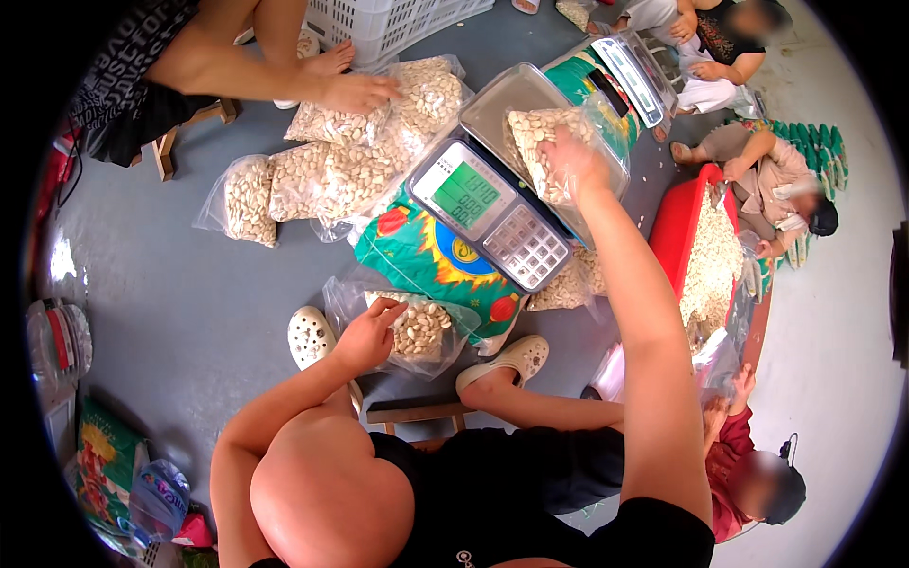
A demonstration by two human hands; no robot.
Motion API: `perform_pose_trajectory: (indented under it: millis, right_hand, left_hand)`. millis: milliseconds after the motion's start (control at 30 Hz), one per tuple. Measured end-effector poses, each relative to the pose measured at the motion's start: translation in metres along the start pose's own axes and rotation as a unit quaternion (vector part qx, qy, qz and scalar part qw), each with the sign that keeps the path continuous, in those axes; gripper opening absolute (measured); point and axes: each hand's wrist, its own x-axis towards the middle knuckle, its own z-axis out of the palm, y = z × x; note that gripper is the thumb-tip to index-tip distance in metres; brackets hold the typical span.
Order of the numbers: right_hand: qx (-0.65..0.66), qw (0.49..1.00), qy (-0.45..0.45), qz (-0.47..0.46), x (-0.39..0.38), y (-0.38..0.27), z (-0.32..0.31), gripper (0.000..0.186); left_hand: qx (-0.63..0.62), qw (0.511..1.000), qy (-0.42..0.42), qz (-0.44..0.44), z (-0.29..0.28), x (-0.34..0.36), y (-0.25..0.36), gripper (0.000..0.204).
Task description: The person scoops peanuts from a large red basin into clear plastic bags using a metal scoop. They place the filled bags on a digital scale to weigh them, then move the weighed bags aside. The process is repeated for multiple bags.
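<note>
A clear plastic bag of pale, flat bean-like pieces lies in the metal tray of a digital scale. My right hand is at this bag's mouth with its fingers bent down to the pieces; what they pinch is hidden. The scale rests on a green printed sack. Nearer to me, an open clear plastic bag with similar pieces stands by the sack. My left hand grips its left edge, fingers bent over the film.
Several filled bags lie left of the scale, where another person's hand touches one. A red tub heaped with pale pieces stands at the right, with co-workers beside it. Behind are a white crate and a second scale.
</note>
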Motion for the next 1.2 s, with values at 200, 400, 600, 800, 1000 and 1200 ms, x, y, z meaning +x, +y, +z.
perform_pose_trajectory:
  millis: [200, 400, 600, 800, 1000, 1200]
  right_hand:
    - [0.030, 0.996, 0.072, 0.047, -0.005, 0.037, -0.018, 0.038]
    - [0.182, 0.970, 0.159, -0.004, -0.046, 0.061, -0.053, 0.034]
    - [0.416, 0.908, 0.040, 0.017, -0.102, 0.053, -0.064, 0.033]
    - [0.480, 0.877, 0.021, 0.018, -0.118, 0.037, -0.052, 0.029]
    - [0.554, 0.812, -0.180, -0.018, -0.160, -0.008, -0.009, 0.020]
    - [0.330, 0.871, -0.316, -0.180, -0.215, -0.105, 0.106, 0.032]
  left_hand:
    - [0.002, 1.000, -0.001, 0.000, 0.001, 0.000, -0.002, 0.046]
    - [-0.001, 1.000, -0.002, 0.013, 0.002, 0.001, 0.001, 0.048]
    - [0.002, 1.000, -0.016, 0.002, 0.000, 0.001, 0.004, 0.047]
    - [0.004, 1.000, -0.006, 0.016, 0.001, 0.001, 0.003, 0.048]
    - [0.000, 1.000, 0.017, 0.025, 0.003, -0.003, -0.003, 0.049]
    - [0.002, 1.000, -0.028, 0.003, -0.001, 0.002, 0.007, 0.050]
